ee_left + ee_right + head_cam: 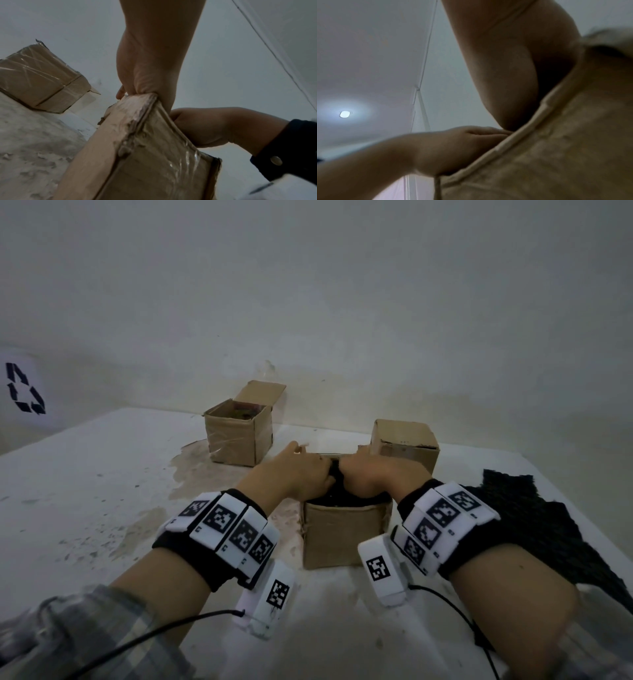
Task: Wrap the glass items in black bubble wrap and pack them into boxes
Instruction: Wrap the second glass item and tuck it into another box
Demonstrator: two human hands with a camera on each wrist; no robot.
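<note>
A small cardboard box stands open at the table's centre, and a bundle in black bubble wrap fills its mouth. My left hand and right hand meet over the box. Both have their fingers curled down onto the bundle, with a bit of black wrap showing between them. In the left wrist view my left hand goes over the box rim, its fingertips hidden inside. The right wrist view has my right hand dipping behind the box wall. No glass shows.
A loose sheet of black bubble wrap lies on the white table to the right. An open taped box stands at the back left by the wall. A closed box is just behind my right hand.
</note>
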